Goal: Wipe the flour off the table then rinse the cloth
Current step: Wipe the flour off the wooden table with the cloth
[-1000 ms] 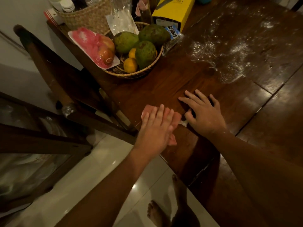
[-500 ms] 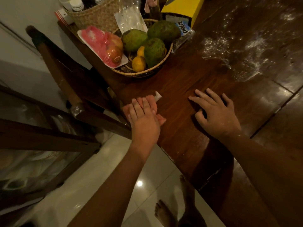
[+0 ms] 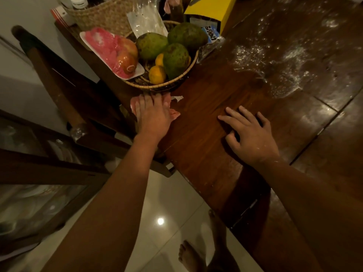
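While the left hand (image 3: 152, 116) lies flat with straight fingers on a pink cloth (image 3: 174, 114), pressing it onto the dark wooden bench (image 3: 206, 173), the right hand (image 3: 249, 134) rests palm down on bare wood to its right, fingers spread and holding nothing. The two hands are apart. The cloth sits at the left edge of the bench, mostly hidden beneath the left hand, with its edges showing on both sides of the fingers and a small white tag (image 3: 177, 98) poking out on the far right side. The left fingertips reach almost to a shallow woven fruit basket (image 3: 157, 86) just beyond the cloth. That basket holds large green fruits (image 3: 151, 46) and small oranges (image 3: 157, 74), and a white tray (image 3: 110, 50) of pink-wrapped fruit leans on its left rim. Farther back stand a taller woven basket (image 3: 102, 14) and a yellow box (image 3: 212, 8). White flour (image 3: 279, 61) is scattered over the far right of the bench, well beyond the right hand. A wooden chair (image 3: 59, 75) stands to the left of the bench. Bare feet (image 3: 188, 256) show on the pale tiled floor (image 3: 167, 193) below.
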A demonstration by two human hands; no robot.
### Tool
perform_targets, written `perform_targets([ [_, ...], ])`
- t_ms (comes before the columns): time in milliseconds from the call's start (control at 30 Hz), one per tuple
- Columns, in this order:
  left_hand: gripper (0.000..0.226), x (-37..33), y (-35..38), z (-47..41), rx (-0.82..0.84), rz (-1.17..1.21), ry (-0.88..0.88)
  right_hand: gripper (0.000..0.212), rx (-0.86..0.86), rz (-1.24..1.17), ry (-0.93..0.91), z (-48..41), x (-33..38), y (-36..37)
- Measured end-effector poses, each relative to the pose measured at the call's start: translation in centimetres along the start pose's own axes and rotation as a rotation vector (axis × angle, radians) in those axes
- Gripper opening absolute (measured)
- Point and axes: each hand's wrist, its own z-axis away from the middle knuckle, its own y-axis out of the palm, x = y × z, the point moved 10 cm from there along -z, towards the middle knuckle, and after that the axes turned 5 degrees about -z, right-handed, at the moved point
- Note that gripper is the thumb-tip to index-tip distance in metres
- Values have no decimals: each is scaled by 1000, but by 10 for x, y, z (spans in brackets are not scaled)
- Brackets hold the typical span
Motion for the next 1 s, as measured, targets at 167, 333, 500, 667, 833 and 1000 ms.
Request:
perform_targets([
  [167,43,16,-11,18,-100,179,-109,49,1,-14,-9,0,-1,0],
  [333,45,0,-4,19,-67,33,-134,47,13,-19,-11,1,1,1],
  [500,51,-68,2,92,-106,11,212,50,15,-11,5,-1,0,-1],
  [667,56,-96,23,193,56,52,515,53,11,-15,1,-1,3,-3],
  [833,67,-53,23,142,127,61,412,49,14,-11,-6,-2,1,1],
  [1000,55,-51,16,101,-12,-16,172,48,7,-18,-7,-3,-1,0],
])
